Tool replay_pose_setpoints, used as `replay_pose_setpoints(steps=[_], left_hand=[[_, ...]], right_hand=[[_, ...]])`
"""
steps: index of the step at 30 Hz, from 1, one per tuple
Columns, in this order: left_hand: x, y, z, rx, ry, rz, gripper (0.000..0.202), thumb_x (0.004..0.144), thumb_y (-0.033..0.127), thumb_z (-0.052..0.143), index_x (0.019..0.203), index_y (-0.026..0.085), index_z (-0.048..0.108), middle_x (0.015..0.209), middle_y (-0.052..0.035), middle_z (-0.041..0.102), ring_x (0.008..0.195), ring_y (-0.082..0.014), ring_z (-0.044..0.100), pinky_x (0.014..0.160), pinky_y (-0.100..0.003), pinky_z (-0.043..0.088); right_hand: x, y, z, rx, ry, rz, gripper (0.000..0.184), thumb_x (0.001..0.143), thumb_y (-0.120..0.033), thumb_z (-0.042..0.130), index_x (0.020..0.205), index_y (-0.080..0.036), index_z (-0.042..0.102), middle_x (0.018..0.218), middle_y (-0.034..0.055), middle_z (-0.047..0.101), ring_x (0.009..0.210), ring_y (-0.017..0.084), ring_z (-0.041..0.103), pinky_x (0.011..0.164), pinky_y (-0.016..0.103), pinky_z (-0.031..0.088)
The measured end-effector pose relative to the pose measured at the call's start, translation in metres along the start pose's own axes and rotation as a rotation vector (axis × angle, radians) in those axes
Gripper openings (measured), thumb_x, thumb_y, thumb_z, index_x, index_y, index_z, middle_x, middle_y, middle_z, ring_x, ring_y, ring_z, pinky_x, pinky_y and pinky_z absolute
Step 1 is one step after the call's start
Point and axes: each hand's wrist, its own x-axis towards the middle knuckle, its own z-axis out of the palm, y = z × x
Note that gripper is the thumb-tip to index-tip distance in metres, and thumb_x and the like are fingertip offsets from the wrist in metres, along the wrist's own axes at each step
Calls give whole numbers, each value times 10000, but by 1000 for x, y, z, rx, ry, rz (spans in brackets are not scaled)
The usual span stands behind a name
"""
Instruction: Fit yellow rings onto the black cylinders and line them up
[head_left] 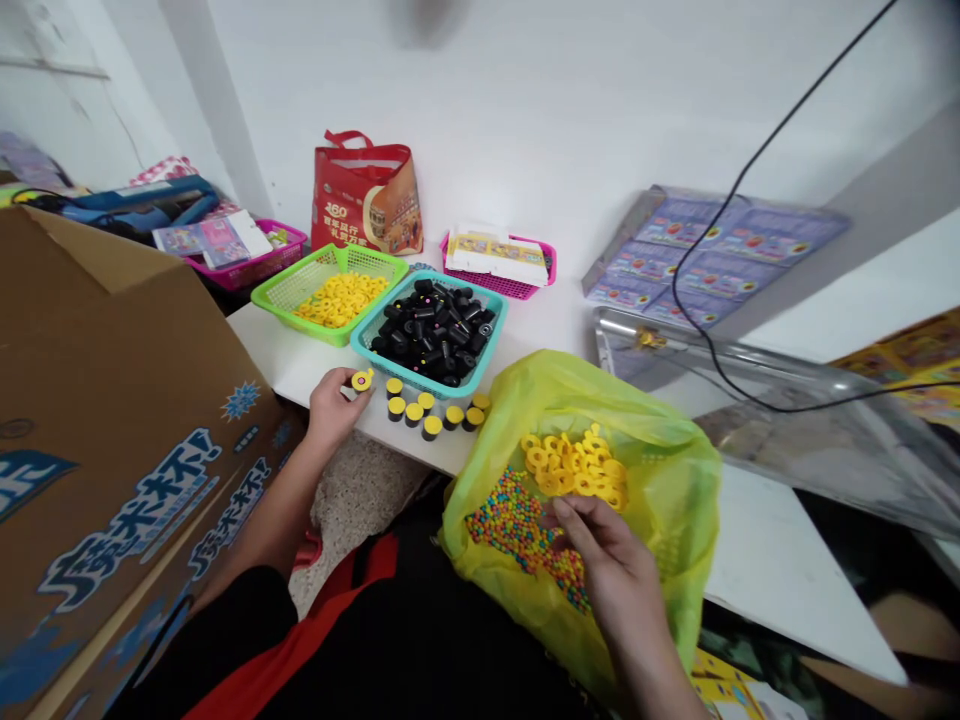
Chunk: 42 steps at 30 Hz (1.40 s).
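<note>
My left hand [334, 408] pinches a yellow ring-shaped lid [362, 381] with a small tab and a pink dot at its centre, above the table's front edge. Close beside it stand several small black cups with yellow tops [414, 413]. My right hand [611, 548] is over an open yellow-green plastic bag [675, 470], its thumb and fingers pinched together; what they hold, if anything, is too small to make out. Below the fingers lie small multicoloured balls [517, 520]. A pile of yellow rings with tabs [574, 465] sits behind them in the bag.
Behind the cups, a turquoise basket [491, 335] holds black cylindrical pieces, and a green basket [274, 293] holds yellow rings. A large cardboard box [112, 400] blocks the left. A red bag [367, 195] stands against the wall; a black cable [739, 190] hangs at right.
</note>
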Motion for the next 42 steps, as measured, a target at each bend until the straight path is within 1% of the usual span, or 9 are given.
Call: replay_pose_setpoints(steps=[2, 5, 9, 15, 21, 29, 35, 38, 42], left_hand=[[-16, 34, -2, -97, -17, 172, 189, 791, 285, 725, 952, 197, 683, 907, -37, 694, 800, -178, 633, 655, -269, 495], [-46, 88, 8, -298, -275, 459, 177, 819, 204, 721, 992, 199, 686, 927, -50, 717, 824, -175, 648, 691, -278, 510], [-77, 128, 33, -419, -514, 615, 159, 826, 168, 700, 982, 191, 676, 846, -41, 712, 762, -167, 650, 691, -289, 519], [-88, 133, 59, -369, -614, 567, 130, 812, 177, 702, 941, 185, 688, 800, -31, 710, 697, -159, 651, 628, -274, 501], [-92, 136, 69, -328, -610, 568, 135, 778, 183, 718, 909, 206, 703, 785, -36, 710, 706, -183, 668, 635, -297, 515], [-99, 132, 76, -319, -576, 614, 173, 762, 158, 706, 926, 212, 703, 786, -42, 711, 721, -198, 663, 665, -321, 534], [-93, 135, 70, -443, -621, 610, 108, 823, 218, 716, 930, 202, 704, 789, -39, 721, 711, -176, 658, 655, -295, 521], [-92, 136, 71, -489, -624, 672, 66, 856, 213, 683, 921, 202, 690, 790, -39, 726, 712, -173, 655, 655, -293, 522], [-98, 136, 76, -488, -602, 673, 44, 863, 202, 662, 905, 209, 674, 801, -47, 725, 733, -181, 664, 670, -303, 529]], right_hand=[[-2, -12, 12, 90, -46, 25, 485, 646, -654, 832, 786, -210, 694, 762, 53, 713, 724, 236, 672, 582, 316, 509], [-6, -27, 31, 275, -193, 86, 446, 693, -594, 835, 920, -232, 707, 849, 49, 728, 753, 241, 693, 571, 315, 524], [-9, -33, 42, 471, -346, 146, 375, 742, -507, 826, 984, -242, 715, 860, 20, 707, 677, 191, 659, 558, 311, 545], [-12, -23, 31, 501, -262, 127, 286, 745, -419, 833, 911, -226, 702, 817, -2, 678, 566, 131, 586, 511, 273, 520], [-15, -21, 28, 461, -212, 135, 299, 724, -384, 839, 917, -214, 687, 756, -21, 654, 516, 110, 551, 461, 241, 474], [-14, -8, 36, 467, -117, 70, 312, 681, -380, 843, 886, -218, 673, 742, -30, 633, 490, 91, 490, 422, 223, 424], [-14, -22, 26, 532, -233, 188, 308, 627, -317, 849, 870, -205, 697, 706, -30, 643, 492, 102, 523, 461, 238, 445], [-12, -23, 25, 526, -216, 217, 299, 576, -270, 826, 832, -204, 687, 622, -48, 607, 444, 97, 490, 421, 228, 401], [-14, -16, 29, 460, -145, 132, 294, 596, -292, 832, 820, -212, 661, 626, -45, 598, 487, 108, 505, 434, 221, 400]])
